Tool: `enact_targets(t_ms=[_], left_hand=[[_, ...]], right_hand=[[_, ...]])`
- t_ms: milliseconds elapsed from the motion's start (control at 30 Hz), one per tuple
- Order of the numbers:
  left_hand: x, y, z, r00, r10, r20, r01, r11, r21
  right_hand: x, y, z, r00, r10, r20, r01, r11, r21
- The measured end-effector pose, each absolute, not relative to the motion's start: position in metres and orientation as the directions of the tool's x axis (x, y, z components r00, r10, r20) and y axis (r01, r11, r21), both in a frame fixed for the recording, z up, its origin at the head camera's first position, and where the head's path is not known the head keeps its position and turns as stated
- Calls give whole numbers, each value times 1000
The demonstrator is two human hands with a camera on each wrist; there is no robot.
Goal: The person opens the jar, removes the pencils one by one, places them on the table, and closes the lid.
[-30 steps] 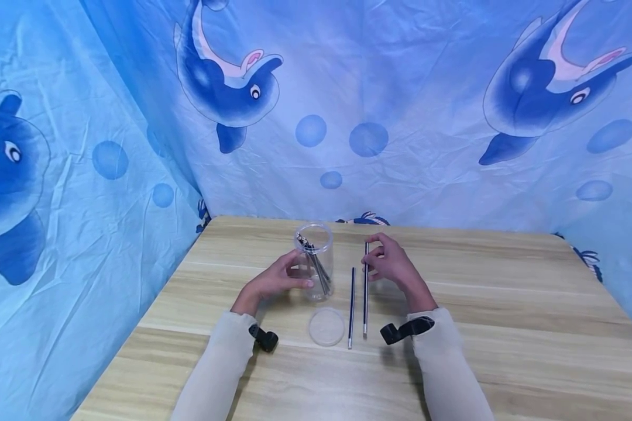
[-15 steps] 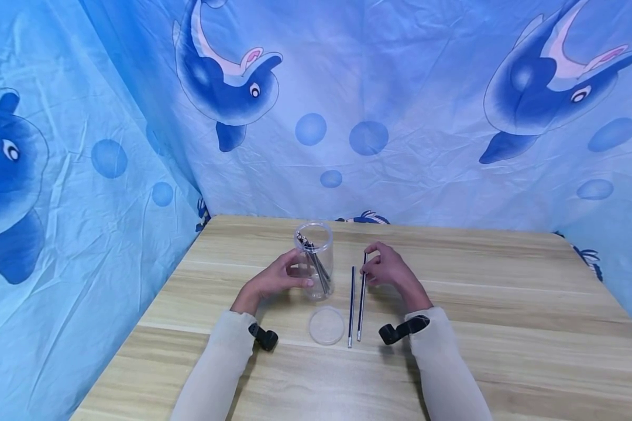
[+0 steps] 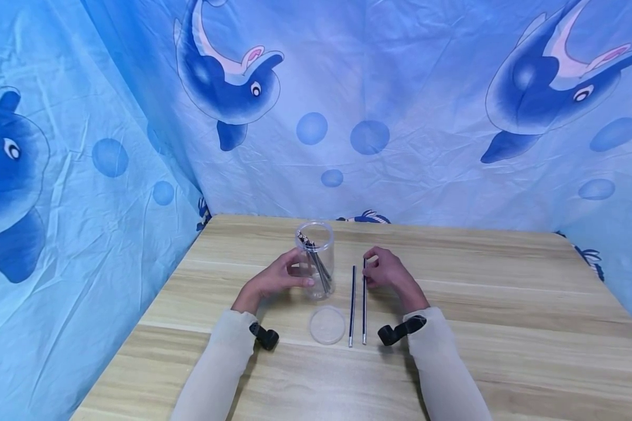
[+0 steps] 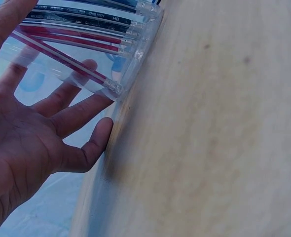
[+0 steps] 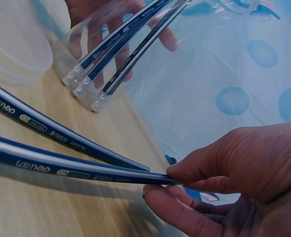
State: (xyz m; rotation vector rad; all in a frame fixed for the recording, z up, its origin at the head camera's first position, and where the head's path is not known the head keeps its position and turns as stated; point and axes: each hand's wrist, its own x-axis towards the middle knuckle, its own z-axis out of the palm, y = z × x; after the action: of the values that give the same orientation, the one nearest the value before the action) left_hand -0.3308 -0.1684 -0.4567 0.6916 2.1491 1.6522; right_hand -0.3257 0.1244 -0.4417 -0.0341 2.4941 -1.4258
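My left hand [image 3: 278, 276] holds the side of a clear plastic jar [image 3: 322, 260], thumb in front and fingers behind. Several pencils lean inside it, eraser ends down; the left wrist view shows red, black and blue striped ones. My right hand [image 3: 388, 270] pinches the far end of a blue and silver striped pencil [image 3: 364, 310] between thumb and fingers. Its other end points toward the person, at table level. Just left of it lies a second blue striped pencil [image 3: 352, 307], nearly parallel. In the right wrist view both pencils [image 5: 81, 170] come close together near the fingertips.
A round clear lid [image 3: 327, 325] lies flat on the wooden table [image 3: 505, 327], in front of the jar. Blue dolphin-print cloth [image 3: 426, 99] hangs behind the table and on the left. Each wrist wears a black strap camera [image 3: 400, 332].
The right hand has come a little nearer the person with its pencil. That pencil swung toward the second one, then back to nearly parallel. The left hand and jar stay put.
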Motion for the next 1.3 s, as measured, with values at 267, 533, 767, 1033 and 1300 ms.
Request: enact_targets(t_ms=[267, 533, 767, 1033, 1300], left_hand=[[-331, -168, -456, -827, 562, 12, 163, 219, 962], [-331, -167, -456, -831, 556, 11, 157, 216, 964], [-331, -168, -456, -833, 554, 7, 156, 223, 962], [-332, -168, -457, -828, 561, 13, 157, 209, 965], [-332, -168, -458, -828, 560, 10, 154, 210, 966]], right_hand=[[-325, 125, -446, -962, -129, -241, 133, 549, -825], [-324, 125, -451, -966, -90, -241, 145, 586, -798], [-323, 122, -452, -971, -62, -229, 141, 626, -767], [-323, 121, -450, -970, -41, -241, 160, 637, -754], [-322, 121, -450, -972, -40, -231, 152, 641, -753]])
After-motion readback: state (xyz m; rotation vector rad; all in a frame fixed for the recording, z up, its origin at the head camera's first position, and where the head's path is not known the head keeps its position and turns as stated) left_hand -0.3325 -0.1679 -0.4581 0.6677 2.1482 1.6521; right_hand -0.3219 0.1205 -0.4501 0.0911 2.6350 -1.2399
